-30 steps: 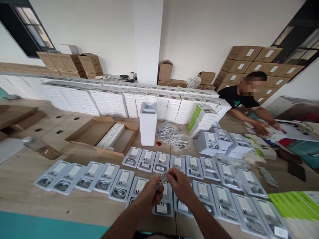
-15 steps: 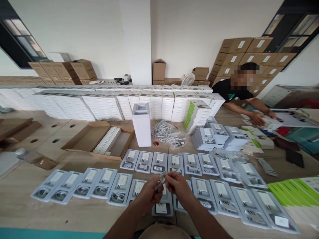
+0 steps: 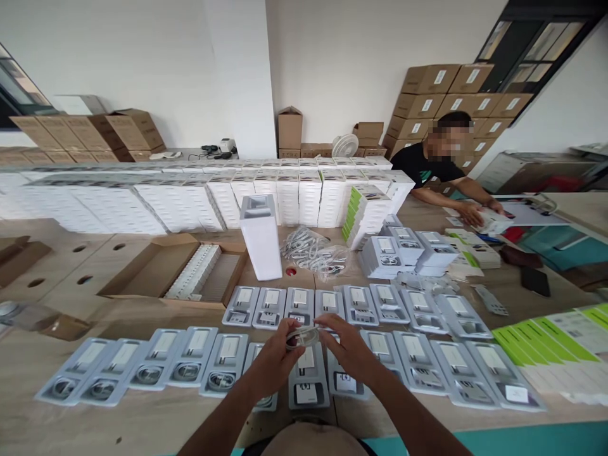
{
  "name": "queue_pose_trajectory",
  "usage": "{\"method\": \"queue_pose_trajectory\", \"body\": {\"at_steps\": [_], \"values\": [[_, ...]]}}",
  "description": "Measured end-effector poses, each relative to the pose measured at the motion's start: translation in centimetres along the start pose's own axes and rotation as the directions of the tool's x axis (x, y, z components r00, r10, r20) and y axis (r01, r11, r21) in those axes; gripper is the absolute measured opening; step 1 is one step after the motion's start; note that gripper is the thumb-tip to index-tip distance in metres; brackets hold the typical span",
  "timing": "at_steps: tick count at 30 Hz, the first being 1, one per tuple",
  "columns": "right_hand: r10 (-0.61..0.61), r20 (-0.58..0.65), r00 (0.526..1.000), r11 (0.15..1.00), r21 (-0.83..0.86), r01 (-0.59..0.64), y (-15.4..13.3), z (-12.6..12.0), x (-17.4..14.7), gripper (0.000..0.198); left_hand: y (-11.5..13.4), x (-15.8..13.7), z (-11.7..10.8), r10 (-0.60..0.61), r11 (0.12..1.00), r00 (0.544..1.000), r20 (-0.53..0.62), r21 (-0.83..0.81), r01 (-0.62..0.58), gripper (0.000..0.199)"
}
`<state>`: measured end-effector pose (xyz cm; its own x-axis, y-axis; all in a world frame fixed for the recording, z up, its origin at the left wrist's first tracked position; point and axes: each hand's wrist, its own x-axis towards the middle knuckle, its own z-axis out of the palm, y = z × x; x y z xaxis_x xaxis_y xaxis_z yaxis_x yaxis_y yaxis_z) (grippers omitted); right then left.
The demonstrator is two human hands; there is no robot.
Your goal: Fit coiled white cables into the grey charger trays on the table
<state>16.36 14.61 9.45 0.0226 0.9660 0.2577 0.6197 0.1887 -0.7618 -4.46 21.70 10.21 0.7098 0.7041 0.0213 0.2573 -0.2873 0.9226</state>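
left hand point(image 3: 270, 362) pinches a looped cable point(image 3: 304, 337) above a tray point(image 3: 325, 384) in the near row. right hand point(image 3: 349, 348) is at the cable's right end, can't tell if it's gripping. white boxes point(image 3: 287, 201) stacked behind.

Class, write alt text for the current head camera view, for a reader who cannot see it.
A person's left hand holds a coiled pale cable, with the right hand at its edge, above rows of blue-grey trays. Behind stand long stacks of white boxes; at the right, a co-worker handles a white item.
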Motion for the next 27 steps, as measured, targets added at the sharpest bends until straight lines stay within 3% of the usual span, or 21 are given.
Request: {"method": "queue_pose_trajectory", "body": {"at_steps": [3,8,11,14,16,20,24,27], "values": [[0.060,0.043,0.997,0.998,-0.005,-0.060,-0.3,-0.1,-0.1,0.020,0.1,0.2,0.1,-0.043,0.994,0.999,0.014,-0.104,0.044,0.033],[-0.034,0.008,0.999,0.956,-0.292,0.035,-0.3,0.8,-0.6,0.022,-1.3,0.2,1.0,-0.271,0.893,0.933,0.236,-0.300,0.335,0.034],[-0.109,0.030,0.994,0.852,-0.511,0.109,-0.6,1.3,-0.9,0.017,-1.5,-0.3,1.2,-0.250,0.944,0.957,0.149,-0.182,0.275,0.029],[-0.016,0.028,0.999,0.823,-0.567,0.029,-1.3,1.7,-1.2,0.015,-1.3,-0.8,1.5,-0.159,0.982,0.987,-0.023,0.095,0.160,0.025],[0.108,0.023,0.994,0.893,-0.441,-0.086,-1.6,2.1,-1.3,0.014,-1.3,-0.9,1.8,-0.118,0.976,0.990,-0.074,0.175,0.129,0.024],[0.258,-0.003,0.966,0.966,0.000,-0.258,-1.3,2.9,-1.2,0.016,-1.6,-1.1,2.8,-0.152,0.985,0.986,-0.063,0.075,0.157,0.028],[0.358,-0.014,0.934,0.874,0.358,-0.330,-0.6,4.4,-1.4,0.019,-2.3,-1.0,3.8,-0.198,0.978,0.980,-0.032,-0.078,0.195,0.032],[0.415,-0.004,0.910,0.775,0.526,-0.352,-0.4,5.5,-1.9,0.022,-2.6,-0.9,4.1,-0.229,0.932,0.973,0.032,-0.282,0.228,0.033]]}}
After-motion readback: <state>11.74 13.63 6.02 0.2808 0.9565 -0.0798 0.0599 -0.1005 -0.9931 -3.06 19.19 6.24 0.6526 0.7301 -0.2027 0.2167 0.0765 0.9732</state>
